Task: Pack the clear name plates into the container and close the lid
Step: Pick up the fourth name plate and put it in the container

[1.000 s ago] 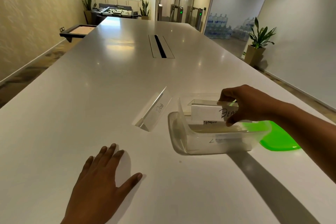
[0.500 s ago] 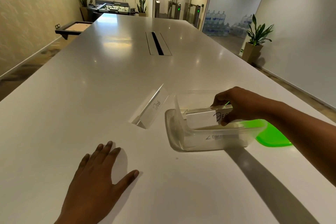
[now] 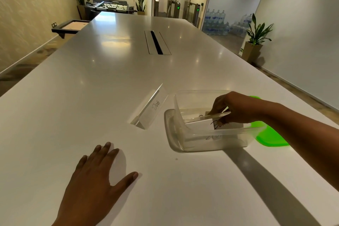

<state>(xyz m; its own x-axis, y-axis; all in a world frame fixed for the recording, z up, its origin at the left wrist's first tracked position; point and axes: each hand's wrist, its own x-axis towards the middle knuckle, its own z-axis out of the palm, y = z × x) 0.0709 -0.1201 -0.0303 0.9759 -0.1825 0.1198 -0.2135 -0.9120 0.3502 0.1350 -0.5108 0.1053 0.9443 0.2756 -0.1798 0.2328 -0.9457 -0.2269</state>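
A clear plastic container (image 3: 185, 134) stands on the white table (image 3: 110, 82). My right hand (image 3: 236, 108) reaches inside it and is shut on a clear name plate (image 3: 207, 121) with handwritten black letters, holding it tilted low in the box. At least one more plate lies beneath it on the container floor. Another clear name plate (image 3: 152, 108), marked "Dog", lies on the table just left of the container. The green lid (image 3: 269, 139) lies flat behind and right of the container, partly hidden by my arm. My left hand (image 3: 95, 180) rests flat and open on the table.
A cable slot (image 3: 156, 42) is set into the table's middle, farther away. A potted plant (image 3: 255, 42) stands on the floor to the right. A black tray table (image 3: 69, 27) sits off the far left edge.
My right hand has lowered the name plate deeper into the container and tipped it flatter. The left hand has stayed flat on the table.
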